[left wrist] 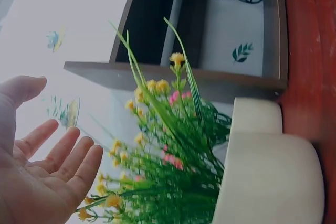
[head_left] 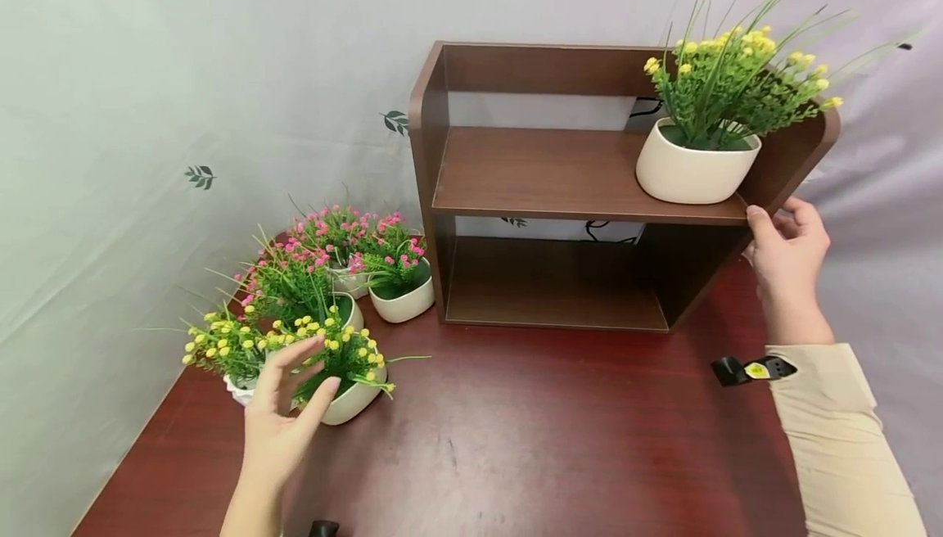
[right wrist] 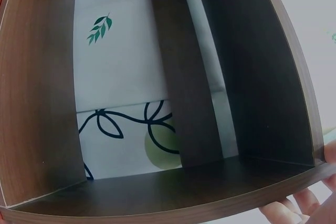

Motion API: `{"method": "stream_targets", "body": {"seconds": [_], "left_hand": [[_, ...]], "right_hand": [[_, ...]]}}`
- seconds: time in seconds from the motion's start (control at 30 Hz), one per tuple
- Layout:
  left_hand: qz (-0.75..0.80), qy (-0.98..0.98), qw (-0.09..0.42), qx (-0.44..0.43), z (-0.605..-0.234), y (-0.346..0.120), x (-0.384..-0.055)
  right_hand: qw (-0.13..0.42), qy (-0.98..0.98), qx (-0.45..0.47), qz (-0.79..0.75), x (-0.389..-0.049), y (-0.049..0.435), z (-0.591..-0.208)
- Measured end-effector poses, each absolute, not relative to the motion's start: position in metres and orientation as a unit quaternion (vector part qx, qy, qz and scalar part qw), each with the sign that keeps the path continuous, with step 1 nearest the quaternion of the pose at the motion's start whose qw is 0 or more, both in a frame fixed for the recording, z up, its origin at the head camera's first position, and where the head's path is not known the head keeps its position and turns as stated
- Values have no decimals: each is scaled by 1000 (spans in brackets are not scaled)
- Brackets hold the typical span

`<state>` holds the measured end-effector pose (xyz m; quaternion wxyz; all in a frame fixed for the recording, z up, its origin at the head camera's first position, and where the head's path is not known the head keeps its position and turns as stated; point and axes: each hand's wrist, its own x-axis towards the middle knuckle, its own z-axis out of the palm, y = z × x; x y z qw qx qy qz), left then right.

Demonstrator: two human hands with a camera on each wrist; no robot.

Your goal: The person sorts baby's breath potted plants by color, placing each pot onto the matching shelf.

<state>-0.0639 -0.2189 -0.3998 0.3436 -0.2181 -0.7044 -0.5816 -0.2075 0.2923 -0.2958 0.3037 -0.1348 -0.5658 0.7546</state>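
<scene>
My left hand (head_left: 283,414) hovers over a white pot (head_left: 357,400) of yellow flowers at the front of the plant group, thumb and fingers apart with nothing between them. In the left wrist view the palm of this hand (left wrist: 47,166) shows beside the flowers (left wrist: 157,145), fingers loosely spread. My right hand (head_left: 791,254) grips the right side panel of a dark brown two-tier shelf (head_left: 545,173), thumb at its front edge, fingers round the outer face. On the upper tier, at the right, stands another white pot (head_left: 696,167) of yellow flowers with long grass blades.
Left of the shelf, several potted plants with pink flowers (head_left: 295,267) and another yellow-flowered plant (head_left: 224,345) crowd the reddish-brown table (head_left: 530,430). A pale cloth backdrop (head_left: 221,70) with leaf prints hangs behind. The shelf's lower tier (head_left: 552,283) is open at the front.
</scene>
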Motion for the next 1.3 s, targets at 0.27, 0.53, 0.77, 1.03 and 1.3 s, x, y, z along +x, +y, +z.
{"method": "stream_targets", "body": {"seconds": [0.27,0.53,0.77,1.03,1.3], "left_hand": [[-596,-741,293,-98,-406,-232,-40],[-634,-725,254,-91,-419,-238,-29],[-605,-746,276,-26,-429,-241,-25],[-509,-837,200,28,-437,-248,-17],[-442,-885,128,63,-446,-252,-16]], "right_hand": [[303,-559,-137,760,-208,292,-297],[300,-560,-145,758,-208,293,-296],[309,-547,-139,765,-208,291,-296],[320,-544,-140,763,-209,290,-296],[324,-543,-137,762,-209,290,-297]]}}
